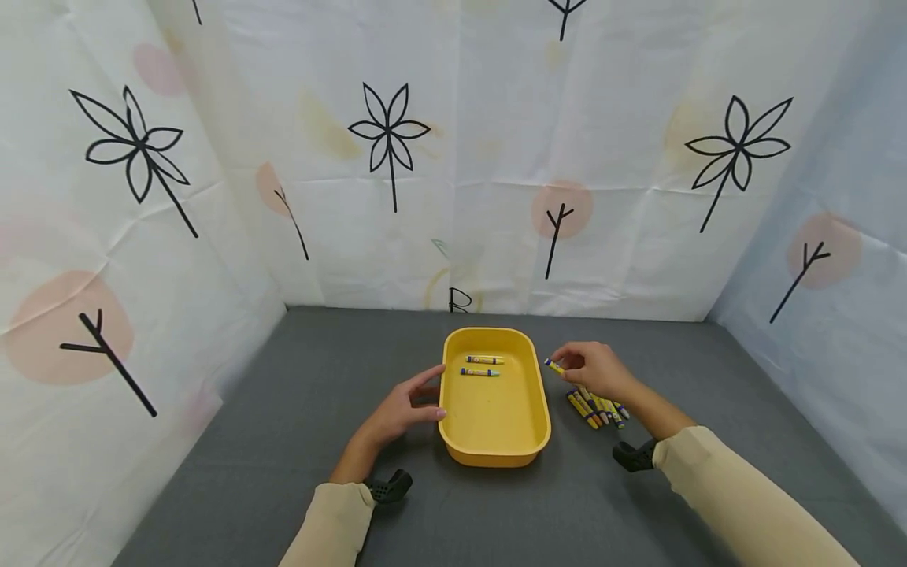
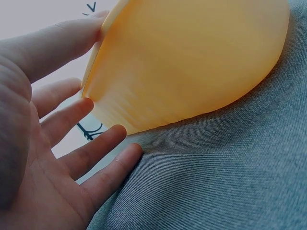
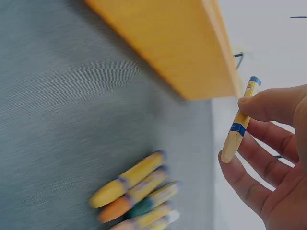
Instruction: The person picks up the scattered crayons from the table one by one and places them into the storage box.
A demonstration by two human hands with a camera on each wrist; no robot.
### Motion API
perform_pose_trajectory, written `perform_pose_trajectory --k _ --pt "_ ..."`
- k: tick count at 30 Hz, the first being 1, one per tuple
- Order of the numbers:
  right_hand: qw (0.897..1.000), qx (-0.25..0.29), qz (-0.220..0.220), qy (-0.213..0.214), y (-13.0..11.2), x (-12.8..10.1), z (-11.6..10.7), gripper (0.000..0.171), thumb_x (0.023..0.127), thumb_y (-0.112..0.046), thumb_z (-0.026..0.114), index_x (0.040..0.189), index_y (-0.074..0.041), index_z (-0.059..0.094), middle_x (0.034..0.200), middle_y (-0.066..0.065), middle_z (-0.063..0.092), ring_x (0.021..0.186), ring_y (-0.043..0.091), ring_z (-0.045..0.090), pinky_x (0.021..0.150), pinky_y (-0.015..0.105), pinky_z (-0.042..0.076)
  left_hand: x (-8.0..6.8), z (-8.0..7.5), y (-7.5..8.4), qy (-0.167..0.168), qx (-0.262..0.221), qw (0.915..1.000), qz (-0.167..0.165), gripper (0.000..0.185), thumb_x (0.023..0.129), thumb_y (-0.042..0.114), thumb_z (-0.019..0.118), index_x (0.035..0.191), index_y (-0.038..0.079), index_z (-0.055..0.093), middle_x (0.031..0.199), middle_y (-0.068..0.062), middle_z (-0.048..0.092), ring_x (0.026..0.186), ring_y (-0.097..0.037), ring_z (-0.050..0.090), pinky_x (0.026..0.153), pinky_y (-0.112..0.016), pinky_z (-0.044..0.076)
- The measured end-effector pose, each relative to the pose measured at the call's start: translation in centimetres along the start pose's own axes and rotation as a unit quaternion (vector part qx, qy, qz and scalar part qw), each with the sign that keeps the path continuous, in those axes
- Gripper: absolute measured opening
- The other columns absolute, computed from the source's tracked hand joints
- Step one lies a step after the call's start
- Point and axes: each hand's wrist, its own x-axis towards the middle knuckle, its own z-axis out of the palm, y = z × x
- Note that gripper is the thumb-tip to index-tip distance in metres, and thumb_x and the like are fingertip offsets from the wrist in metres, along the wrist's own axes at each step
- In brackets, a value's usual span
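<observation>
A yellow plastic tray (image 1: 496,417) stands on the grey table, with two crayons (image 1: 480,372) lying side by side in its far half. My left hand (image 1: 398,408) touches the tray's left side, thumb and fingertips at the rim and the other fingers spread along the outer wall (image 2: 201,62). Just beyond the tray's right rim, my right hand (image 1: 598,370) pinches a crayon (image 3: 238,125) between thumb and fingers. It has a yellow wrapper with blue bands and a pale yellowish tip. Below that hand, several crayons (image 1: 584,409) lie in a loose pile on the table.
The grey cloth-covered table (image 1: 340,346) surrounds the tray. White fabric (image 1: 496,157) printed with flowers and trees hangs behind it and along both sides. Orange and green tips show among the piled crayons (image 3: 139,187). A black band (image 1: 634,455) sits on each wrist.
</observation>
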Motion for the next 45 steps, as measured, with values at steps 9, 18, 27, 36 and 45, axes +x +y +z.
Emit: perform_pose_trajectory --k 9,18,27,36,45 --pt "1.0 0.003 0.018 -0.014 -2.4 3.8 -0.2 0.02 0.09 -0.004 0.066 0.11 -0.007 0.07 0.096 0.005 0.064 0.086 0.022 0.06 0.072 0.038 0.052 0.0 0.1 -0.3 0.001 0.002 1.0 0.003 0.074 0.089 0.009 0.069 0.152 0.002 0.03 0.153 -0.022 0.032 0.131 -0.043 0.041 0.102 -0.053 0.039" --pt "0.999 0.006 0.006 -0.047 -4.5 7.3 1.3 0.019 0.091 -0.002 0.066 0.109 -0.004 0.07 0.097 0.007 0.065 0.087 0.023 0.06 0.075 0.037 0.052 0.1 0.1 -0.4 -0.004 0.005 1.0 0.007 0.075 0.089 0.01 0.07 0.152 0.002 0.03 0.152 -0.023 0.032 0.13 -0.042 0.042 0.101 -0.052 0.04" --pt "0.996 -0.014 -0.011 -0.087 -5.5 9.5 4.0 0.017 0.09 -0.002 0.067 0.105 -0.007 0.072 0.093 0.003 0.065 0.085 0.02 0.059 0.076 0.034 0.051 0.1 0.1 -0.2 -0.003 0.005 1.0 -0.002 0.074 0.09 0.01 0.069 0.152 0.003 0.03 0.153 -0.02 0.033 0.131 -0.041 0.041 0.101 -0.052 0.04" --pt "0.989 -0.029 -0.003 -0.145 -5.4 10.8 6.1 0.02 0.085 0.0 0.072 0.103 -0.01 0.075 0.092 0.0 0.067 0.087 0.017 0.06 0.078 0.032 0.052 0.0 0.1 0.0 -0.006 0.0 1.0 0.004 0.071 0.09 0.005 0.067 0.152 0.006 0.031 0.153 -0.022 0.031 0.131 -0.041 0.041 0.101 -0.052 0.04" --pt "0.986 -0.027 -0.016 -0.164 -5.3 11.2 7.2 0.021 0.084 0.001 0.073 0.103 -0.006 0.075 0.094 0.001 0.069 0.089 0.017 0.062 0.079 0.03 0.052 -0.2 0.0 0.2 -0.002 0.001 1.0 -0.002 0.074 0.089 0.016 0.071 0.152 0.008 0.032 0.153 -0.022 0.031 0.132 -0.039 0.041 0.102 -0.051 0.04"
